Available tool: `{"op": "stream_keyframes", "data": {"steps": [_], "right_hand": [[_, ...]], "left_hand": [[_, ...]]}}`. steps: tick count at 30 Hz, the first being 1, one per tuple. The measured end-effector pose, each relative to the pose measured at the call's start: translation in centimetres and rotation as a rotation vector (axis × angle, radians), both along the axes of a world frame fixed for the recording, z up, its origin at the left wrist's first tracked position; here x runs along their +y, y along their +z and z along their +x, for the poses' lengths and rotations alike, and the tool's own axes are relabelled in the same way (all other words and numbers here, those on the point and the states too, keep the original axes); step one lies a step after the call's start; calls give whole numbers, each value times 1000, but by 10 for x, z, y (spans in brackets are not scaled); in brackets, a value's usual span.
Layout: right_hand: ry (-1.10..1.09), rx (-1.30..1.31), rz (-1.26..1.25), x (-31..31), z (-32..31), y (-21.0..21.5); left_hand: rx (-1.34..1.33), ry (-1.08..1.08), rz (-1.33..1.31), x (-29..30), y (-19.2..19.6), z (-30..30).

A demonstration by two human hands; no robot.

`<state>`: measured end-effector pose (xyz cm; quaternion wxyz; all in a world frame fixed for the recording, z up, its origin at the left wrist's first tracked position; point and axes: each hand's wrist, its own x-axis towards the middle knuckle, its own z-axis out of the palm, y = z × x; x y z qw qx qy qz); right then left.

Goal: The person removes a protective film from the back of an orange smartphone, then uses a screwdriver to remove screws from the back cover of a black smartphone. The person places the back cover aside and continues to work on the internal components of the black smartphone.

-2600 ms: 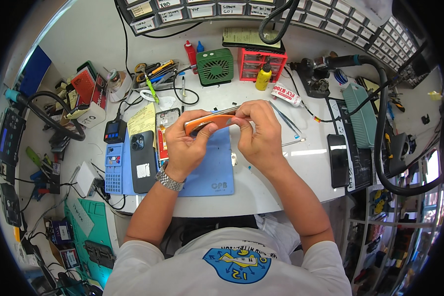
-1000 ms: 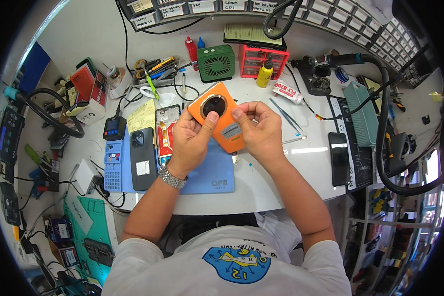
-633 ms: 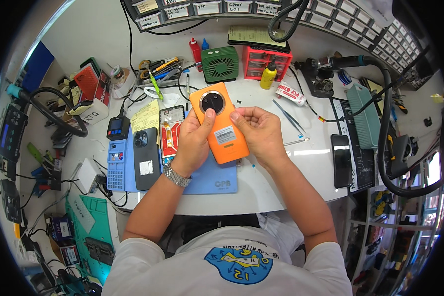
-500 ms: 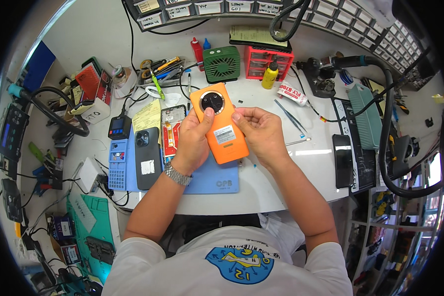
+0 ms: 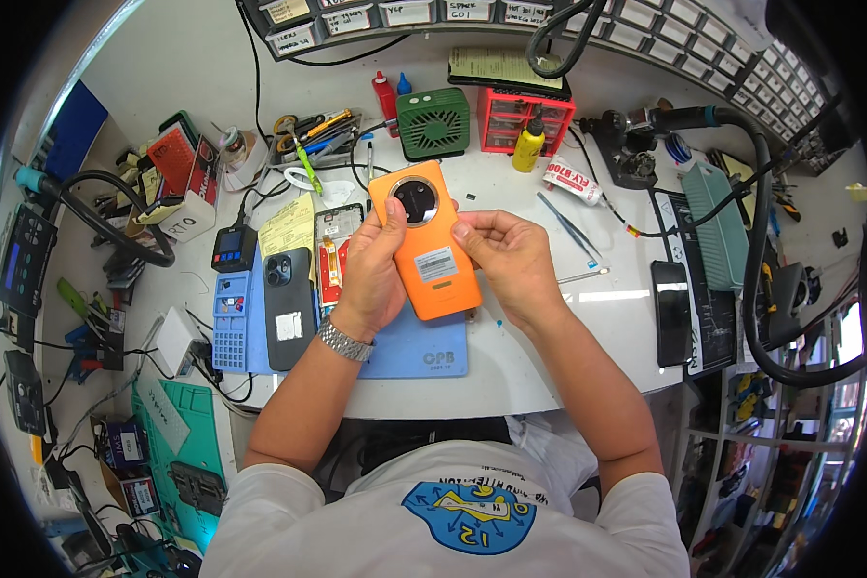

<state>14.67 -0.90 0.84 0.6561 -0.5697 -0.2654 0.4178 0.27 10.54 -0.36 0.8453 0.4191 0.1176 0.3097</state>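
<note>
Orange smartphone (image 5: 424,241): flat slab w/ rounded corners, smooth matte back facing up, round dark camera ring near its top end. Held above the surface (image 5: 568,356), over the blue work mat (image 5: 424,352), tilted a bit left at the top.

Left hand (image 5: 374,265): wrapped along the phone's left edge, fingers curled behind it, thumb lying on the back. Metal link watch (image 5: 345,340) at the wrist. Right hand (image 5: 511,258): fingers bent, thumb and fingertips pinching the phone's right edge about mid-height.

Labels: small pale rect. sticker (image 5: 436,264) on the phone back, below centre. White sticker on the dark smartphone (image 5: 288,306) lying flat left of the mat. Yellow note sheet (image 5: 289,227) just above it. White tube w/ red print (image 5: 572,180) lies slantwise right of the yellow bottle (image 5: 524,144). Row of white-tagged drawer bins (image 5: 395,13) along the back wall.

Other items: opened phone frame (image 5: 332,255) beside the left hand, partly behind it; green grilled box (image 5: 433,122), ribbed plastic; red drawer box (image 5: 523,116); tweezers (image 5: 568,223), thin metal; black phone (image 5: 671,313), glossy, at right.

Edges/room: surface is white and smooth, front edge curves just past the mat. Bare strip btw. right hand and black phone; left side crowded w/ a blue keypad device (image 5: 231,318) and cables.
</note>
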Motion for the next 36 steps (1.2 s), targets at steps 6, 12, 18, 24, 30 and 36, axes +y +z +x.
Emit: {"op": "stream_keyframes", "data": {"steps": [6, 12, 18, 24, 30, 36], "right_hand": [[-34, -65, -15, -1, -2, 0], [-131, -248, 58, -1, -6, -2], [-228, -299, 204, 1, -19, -9], [-258, -327, 275, 2, -21, -19], [-316, -259, 358, 3, -24, -18], [-312, -308, 329, 1, -18, -26]], "left_hand": [[64, 129, 244, -1, -12, 0], [157, 369, 725, -14, -15, -4], [203, 453, 910, -16, -19, -4], [185, 498, 957, -19, -24, 1], [168, 504, 927, -23, -27, 3], [168, 501, 900, -28, -27, 2]]}}
